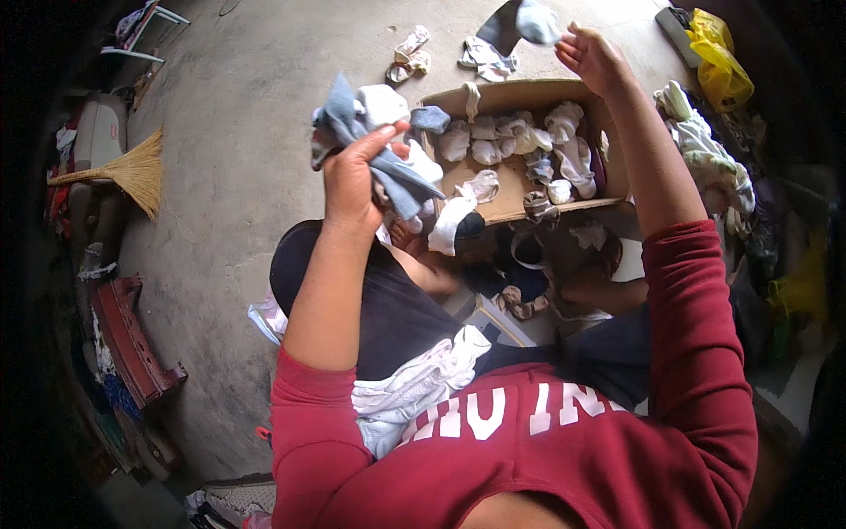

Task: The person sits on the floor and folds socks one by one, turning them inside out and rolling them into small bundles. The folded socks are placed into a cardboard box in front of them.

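Note:
My left hand (pixel 360 165) is closed around a bunch of socks (pixel 396 178), grey-blue and white, left of an open cardboard box (pixel 611 132). Beyond the box's far right corner, my right hand (pixel 588 56) is raised with its fingers apart. Just off its fingertips is a blurred grey and white sock (pixel 535 23), with a gap between them, above the floor or on it; I cannot tell which. Rolled white and grey socks (pixel 509 135) lie inside the box, and several socks hang over its rim. A white cloth bundle (pixel 423 383) rests on my lap.
Loose socks (pixel 411 53) lie on the concrete floor (pixel 218 165) beyond the box, with a pale pile (pixel 489 59) nearby. More light clothing (pixel 710 152) and a yellow plastic bag (pixel 720 66) are at the right. A straw broom (pixel 132 172) and a red plastic piece (pixel 132 337) lie at the left.

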Demonstrator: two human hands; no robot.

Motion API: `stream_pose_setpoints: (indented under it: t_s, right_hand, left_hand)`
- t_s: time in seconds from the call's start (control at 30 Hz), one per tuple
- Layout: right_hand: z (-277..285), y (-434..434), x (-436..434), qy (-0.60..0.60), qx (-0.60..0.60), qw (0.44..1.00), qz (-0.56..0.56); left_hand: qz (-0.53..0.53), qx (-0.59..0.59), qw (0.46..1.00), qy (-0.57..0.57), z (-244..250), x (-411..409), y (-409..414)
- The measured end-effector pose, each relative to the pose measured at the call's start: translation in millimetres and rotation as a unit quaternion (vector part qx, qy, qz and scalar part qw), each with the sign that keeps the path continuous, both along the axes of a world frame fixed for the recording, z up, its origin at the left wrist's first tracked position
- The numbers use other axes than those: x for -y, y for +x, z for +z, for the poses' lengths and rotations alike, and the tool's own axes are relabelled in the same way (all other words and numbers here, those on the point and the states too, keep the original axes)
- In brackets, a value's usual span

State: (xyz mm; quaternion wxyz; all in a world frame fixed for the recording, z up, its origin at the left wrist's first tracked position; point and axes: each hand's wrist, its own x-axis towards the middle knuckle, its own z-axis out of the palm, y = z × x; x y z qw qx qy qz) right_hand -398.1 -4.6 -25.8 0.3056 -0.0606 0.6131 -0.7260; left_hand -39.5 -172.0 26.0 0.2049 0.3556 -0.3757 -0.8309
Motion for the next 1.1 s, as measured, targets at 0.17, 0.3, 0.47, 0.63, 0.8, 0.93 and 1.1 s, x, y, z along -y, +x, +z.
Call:
stream_pose_setpoints:
  t_s: [0.17, 0.3, 0.47, 0.63, 0.8, 0.93, 1.1]
  right_hand:
    - [-70, 76, -62, 0.266, -0.079, 0.921, 0.273]
    - [-101, 155, -107, 0.445, -0.274, 0.715, 0.464]
    - [-115, 173, -106, 0.373, -0.218, 0.815, 0.387]
    - [-128, 210, -66, 0.255, -0.302, 0.864, 0.311]
    - [-133, 274, -20, 0.175, -0.464, 0.755, 0.43]
    - [-138, 265, -13, 0.11, -0.104, 0.934, 0.324]
    - [-109, 212, -2, -0.019, 0.275, 0.942, 0.19]
  left_hand:
    - [0.083, -0.003, 0.996, 0.01, 12, 8, 12]
    - [0.095, 0.0, 0.995, -0.02, 12, 11, 15]
    - [0.097, 0.0, 0.995, -0.004, 15, 8, 15]
    - [0.098, -0.012, 0.995, -0.018, 21, 9, 12]
    - [0.088, 0.003, 0.996, -0.02, 17, 9, 11]
    - [0.107, -0.004, 0.994, -0.011, 18, 9, 15]
    - [0.116, -0.013, 0.993, -0.011, 20, 13, 24]
